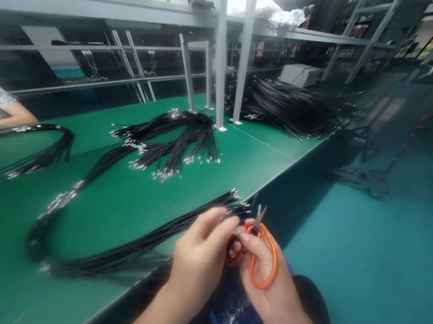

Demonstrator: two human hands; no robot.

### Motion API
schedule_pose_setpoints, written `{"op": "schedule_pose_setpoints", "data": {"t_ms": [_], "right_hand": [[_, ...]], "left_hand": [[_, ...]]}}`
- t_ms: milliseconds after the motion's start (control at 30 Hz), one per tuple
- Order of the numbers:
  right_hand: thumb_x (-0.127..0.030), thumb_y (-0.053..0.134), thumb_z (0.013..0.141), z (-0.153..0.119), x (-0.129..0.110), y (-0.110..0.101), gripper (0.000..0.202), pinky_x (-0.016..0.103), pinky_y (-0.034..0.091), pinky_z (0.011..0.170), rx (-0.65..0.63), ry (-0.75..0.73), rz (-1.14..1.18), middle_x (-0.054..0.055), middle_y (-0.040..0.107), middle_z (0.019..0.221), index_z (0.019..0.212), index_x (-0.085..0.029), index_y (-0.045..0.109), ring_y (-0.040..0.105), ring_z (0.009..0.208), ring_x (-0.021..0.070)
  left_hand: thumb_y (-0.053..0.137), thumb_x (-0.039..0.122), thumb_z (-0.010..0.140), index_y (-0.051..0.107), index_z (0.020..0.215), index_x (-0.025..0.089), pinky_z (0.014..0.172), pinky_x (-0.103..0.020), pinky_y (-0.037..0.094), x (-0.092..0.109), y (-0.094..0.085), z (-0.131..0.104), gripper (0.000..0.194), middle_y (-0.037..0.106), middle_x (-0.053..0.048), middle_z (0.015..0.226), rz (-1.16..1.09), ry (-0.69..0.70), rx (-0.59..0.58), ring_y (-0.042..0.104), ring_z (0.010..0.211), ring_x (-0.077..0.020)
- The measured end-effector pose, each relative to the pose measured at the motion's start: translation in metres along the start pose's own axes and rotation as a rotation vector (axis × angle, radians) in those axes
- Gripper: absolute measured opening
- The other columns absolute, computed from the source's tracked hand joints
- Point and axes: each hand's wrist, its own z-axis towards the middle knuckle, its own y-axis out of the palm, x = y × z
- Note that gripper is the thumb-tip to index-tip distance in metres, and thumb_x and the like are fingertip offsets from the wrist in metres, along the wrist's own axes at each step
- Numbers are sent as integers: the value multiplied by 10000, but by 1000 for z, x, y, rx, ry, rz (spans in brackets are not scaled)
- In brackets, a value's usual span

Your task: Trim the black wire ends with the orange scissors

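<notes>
1. A green-topped bench [101, 227] carries grey metal shelving [101, 5]; a blue-green floor [366, 254] lies past its near edge.
2. Small scissors with orange looped handles and short metal blades [258, 225], tips parted, are just off that near edge, the right hand's [266, 270] grip closed around their handles.
3. The left hand [200, 249] curls close beside; whether its grip pinches anything, I cannot tell.
4. A long bundle of thin black cables [130, 251] curves across the bench, silvery ends by the near edge.
5. Toward the far edge, a fanned black cable bunch [179, 141] lies beside the posts.
6. A co-worker's forearm [19, 114] shows at the left.
</notes>
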Motion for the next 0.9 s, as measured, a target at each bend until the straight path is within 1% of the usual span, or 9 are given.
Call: {"op": "schedule_pose_setpoints", "data": {"t_ms": [100, 200, 300, 367, 500, 600, 667, 767, 900], "right_hand": [[-54, 661, 731, 0, 0, 1, 221, 214, 489, 569, -21, 8, 9, -2, 631, 720, 885, -177, 560, 584, 608, 106], [-48, 637, 743, -1, -1, 3, 208, 218, 491, 579, -35, -2, -2, -3, 628, 715, 885, -179, 560, 584, 607, 107], [-39, 626, 743, -1, -2, 4, 208, 218, 491, 576, -25, -18, -13, -8, 626, 710, 881, -180, 563, 577, 591, 102], [-43, 636, 738, -1, -1, 5, 209, 215, 488, 572, -29, -24, -17, -14, 624, 697, 875, -182, 563, 577, 585, 101], [-52, 650, 738, -2, 2, 6, 209, 204, 491, 604, -37, -31, -8, -10, 638, 715, 880, -181, 568, 594, 612, 97], [-47, 643, 738, -3, 1, 7, 205, 202, 491, 602, -42, -23, -5, -5, 642, 732, 880, -176, 572, 595, 614, 96], [-40, 632, 739, -3, -1, 7, 203, 205, 492, 595, -49, -30, -12, -6, 636, 720, 877, -175, 571, 590, 604, 97], [-31, 610, 746, -3, -3, 7, 206, 219, 498, 592, -47, -41, -23, -14, 625, 706, 879, -182, 565, 584, 588, 102], [-39, 622, 756, -2, -2, 7, 202, 216, 498, 602, -36, -35, -10, -13, 628, 736, 878, -189, 560, 589, 615, 102]], "left_hand": [[561, 138, 820, 687, 874, 228, 691, -262, 527, 1, 0, 2, 163, 671, -63, 957, 112, 31, -7, 653, 779, -172], [554, 135, 829, 683, 846, 217, 739, -281, 513, -4, -3, 2, 154, 654, -72, 995, 178, 51, -21, 644, 857, -186], [525, 135, 852, 658, 941, 215, 774, -280, 501, -5, -9, 4, 179, 619, -69, 1038, 70, -17, -69, 614, 935, -181], [550, 156, 843, 643, 949, 204, 707, -250, 505, 1, -11, 7, 149, 601, -58, 1023, -44, -86, -97, 613, 835, -147], [603, 164, 803, 643, 767, 182, 594, -218, 489, 11, -5, 10, 56, 570, -33, 967, -194, -174, -67, 569, 647, -93], [559, 164, 835, 616, 719, 175, 610, -226, 502, 9, 2, 8, 129, 561, -35, 950, -307, -268, -45, 597, 714, -116], [532, 161, 852, 588, 720, 175, 666, -250, 509, 4, 4, 5, 144, 569, -41, 934, -290, -281, -58, 603, 795, -145], [502, 134, 862, 570, 749, 182, 729, -282, 500, -3, 1, 2, 140, 588, -49, 910, -74, -177, -35, 593, 871, -169], [519, 111, 846, 629, 972, 216, 748, -310, 511, -6, -5, -1, 197, 605, -85, 1073, 232, 117, 45, 608, 903, -190]]}}
